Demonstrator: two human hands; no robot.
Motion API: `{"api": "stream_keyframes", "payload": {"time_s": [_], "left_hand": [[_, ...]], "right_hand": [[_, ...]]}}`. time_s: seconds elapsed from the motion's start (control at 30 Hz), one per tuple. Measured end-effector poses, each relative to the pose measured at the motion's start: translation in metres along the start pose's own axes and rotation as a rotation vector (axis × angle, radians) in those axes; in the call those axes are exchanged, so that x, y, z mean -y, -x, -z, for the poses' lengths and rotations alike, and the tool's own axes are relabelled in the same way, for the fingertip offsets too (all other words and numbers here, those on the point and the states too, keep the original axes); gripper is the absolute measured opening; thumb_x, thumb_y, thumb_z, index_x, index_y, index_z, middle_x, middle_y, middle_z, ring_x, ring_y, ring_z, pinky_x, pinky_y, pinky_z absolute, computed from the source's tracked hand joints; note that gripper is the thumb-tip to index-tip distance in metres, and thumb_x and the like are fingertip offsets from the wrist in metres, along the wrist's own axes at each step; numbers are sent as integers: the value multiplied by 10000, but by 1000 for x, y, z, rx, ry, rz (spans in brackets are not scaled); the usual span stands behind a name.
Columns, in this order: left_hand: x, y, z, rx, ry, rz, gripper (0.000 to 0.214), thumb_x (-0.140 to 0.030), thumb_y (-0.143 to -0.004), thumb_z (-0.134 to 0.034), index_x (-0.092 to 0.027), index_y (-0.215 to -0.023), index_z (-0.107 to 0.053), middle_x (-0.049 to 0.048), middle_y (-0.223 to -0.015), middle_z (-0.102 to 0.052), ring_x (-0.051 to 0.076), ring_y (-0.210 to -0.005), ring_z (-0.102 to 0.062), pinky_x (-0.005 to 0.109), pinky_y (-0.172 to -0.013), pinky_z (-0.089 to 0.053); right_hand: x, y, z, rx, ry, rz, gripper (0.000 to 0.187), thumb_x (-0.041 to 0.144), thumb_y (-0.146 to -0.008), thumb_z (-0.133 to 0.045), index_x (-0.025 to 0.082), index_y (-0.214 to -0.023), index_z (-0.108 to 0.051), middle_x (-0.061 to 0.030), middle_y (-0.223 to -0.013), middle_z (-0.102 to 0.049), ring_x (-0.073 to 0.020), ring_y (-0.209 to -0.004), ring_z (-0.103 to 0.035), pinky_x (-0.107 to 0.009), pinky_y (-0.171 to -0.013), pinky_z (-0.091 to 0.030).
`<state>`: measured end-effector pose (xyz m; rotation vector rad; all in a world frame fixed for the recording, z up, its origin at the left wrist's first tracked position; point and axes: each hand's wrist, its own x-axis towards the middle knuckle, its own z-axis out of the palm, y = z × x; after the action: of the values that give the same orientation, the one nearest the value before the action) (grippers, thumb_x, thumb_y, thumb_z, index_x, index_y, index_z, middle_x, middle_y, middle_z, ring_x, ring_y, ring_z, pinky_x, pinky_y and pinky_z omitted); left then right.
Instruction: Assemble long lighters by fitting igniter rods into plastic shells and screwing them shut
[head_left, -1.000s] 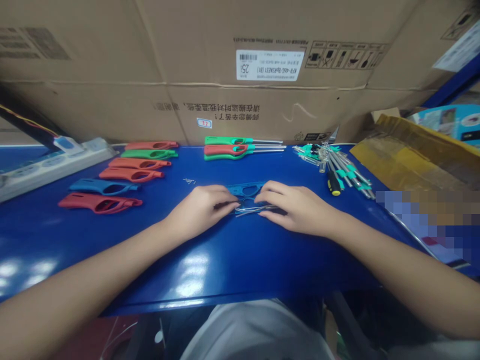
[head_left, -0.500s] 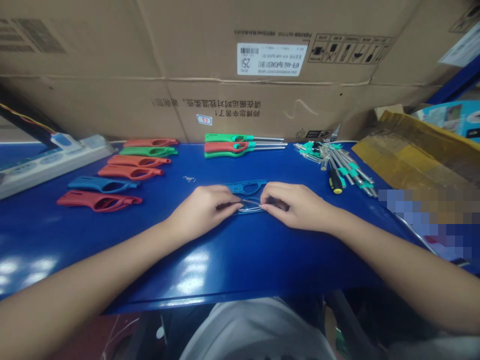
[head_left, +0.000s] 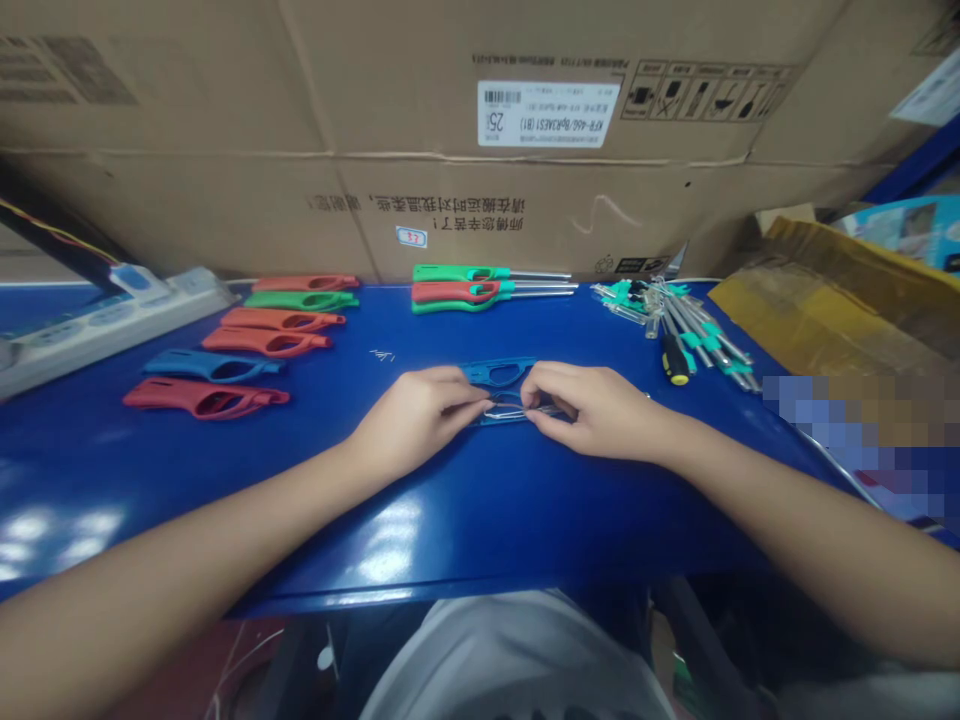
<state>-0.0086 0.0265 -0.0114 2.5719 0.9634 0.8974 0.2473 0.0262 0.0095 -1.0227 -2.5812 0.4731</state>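
Observation:
My left hand (head_left: 420, 415) and my right hand (head_left: 589, 408) face each other at the table's middle, both with fingers pinched. Between their fingertips runs a thin wire (head_left: 508, 413), gripped near its two ends. Under it lies a blue lighter housing half, mostly hidden by the hands. Just behind, a second blue housing half (head_left: 501, 372) with a trigger opening rests on the table. Small parts inside the near half are too fine to make out.
Red, orange, green and blue lighter housings (head_left: 244, 368) lie at left beside a power strip (head_left: 120, 320). Assembled lighters (head_left: 457, 292) are at the back. Metal tubes with green parts (head_left: 701, 335) and a screwdriver (head_left: 675, 362) lie at right. Small screws (head_left: 382, 354) lie left of centre.
The view has shifted slightly. My hands keep their pinch on the wire with only small finger movement, and the housing halves stay in place.

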Motion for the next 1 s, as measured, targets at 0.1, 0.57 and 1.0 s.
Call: {"api": "stream_keyframes", "payload": {"time_s": [0.1, 0.57, 1.0], "left_hand": [[0, -1, -1, -18, 12, 13, 153, -215, -957, -658, -138, -973, -788, 57, -824, -738, 167, -744, -684, 265, -694, -529], [-4, -2, 13, 107, -4, -8, 254, -203, -980, -569, -155, -1147, -755, 87, -977, -763, 187, -855, -722, 293, -790, -573], [4, -4, 11, 53, 56, 71, 193, -261, -977, -607, -170, -976, -777, 61, -925, -789, 177, -816, -729, 269, -765, -553]], "right_hand": [[0, 0, 0, 3, 1, 5, 52, 226, -933, -556, 215, -962, -597, 0, -908, -654, -111, -659, -518, -236, -634, -352], [-1, -1, 2, 22, 33, 17, 54, 215, -933, -552, 213, -961, -597, -8, -897, -669, -124, -682, -549, -240, -634, -355], [-2, 0, 2, 17, 42, 33, 56, 216, -941, -545, 212, -960, -598, -12, -904, -674, -131, -707, -566, -243, -634, -357]]}}
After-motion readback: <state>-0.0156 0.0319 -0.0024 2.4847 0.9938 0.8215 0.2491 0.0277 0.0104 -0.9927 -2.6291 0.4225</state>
